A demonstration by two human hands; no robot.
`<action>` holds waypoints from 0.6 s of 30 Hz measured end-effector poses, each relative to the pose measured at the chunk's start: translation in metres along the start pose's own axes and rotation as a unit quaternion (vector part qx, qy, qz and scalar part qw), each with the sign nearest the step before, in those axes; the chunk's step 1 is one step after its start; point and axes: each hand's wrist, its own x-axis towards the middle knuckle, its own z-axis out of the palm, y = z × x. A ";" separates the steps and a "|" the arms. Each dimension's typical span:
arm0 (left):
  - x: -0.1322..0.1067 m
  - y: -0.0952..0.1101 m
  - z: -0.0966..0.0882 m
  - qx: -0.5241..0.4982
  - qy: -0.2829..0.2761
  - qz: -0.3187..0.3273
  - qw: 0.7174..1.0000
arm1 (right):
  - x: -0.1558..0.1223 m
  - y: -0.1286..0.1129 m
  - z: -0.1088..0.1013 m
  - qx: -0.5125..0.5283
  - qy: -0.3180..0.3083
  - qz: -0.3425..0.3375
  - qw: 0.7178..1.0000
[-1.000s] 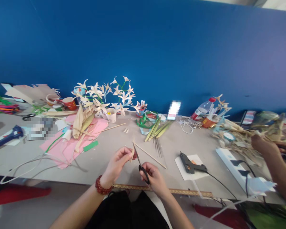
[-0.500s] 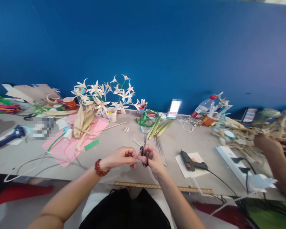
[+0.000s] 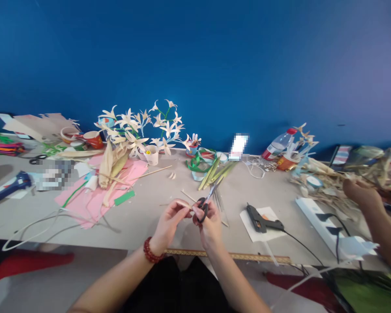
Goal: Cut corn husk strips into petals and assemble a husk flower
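At lower centre, left hand pinches a pale husk-like strip; right hand curls fingers round black-handled scissors; shaping seems underway; snipping would need blades turned inward.

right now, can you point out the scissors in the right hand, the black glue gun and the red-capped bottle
Held scissors [image 3: 211, 192], head view: on the blades.
Black glue gun [image 3: 256, 219], head view: on the body.
Red-capped bottle [image 3: 273, 150], head view: on the label.

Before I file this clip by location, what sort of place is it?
Probably a craft workspace: pale, handmade-looking flowers stand along the back of the table, a glue gun lies in front, and the right hand holds scissors.
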 end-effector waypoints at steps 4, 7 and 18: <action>0.001 0.001 0.005 0.007 0.037 0.017 0.999 | -0.003 -0.004 -0.001 -0.028 -0.022 0.002 0.999; 0.004 0.011 0.001 0.017 0.034 0.034 0.999 | -0.008 -0.007 -0.012 -0.072 -0.074 0.032 0.994; 0.003 0.021 0.001 -0.016 0.023 0.026 0.999 | -0.028 -0.010 -0.033 -0.170 -0.214 0.139 0.952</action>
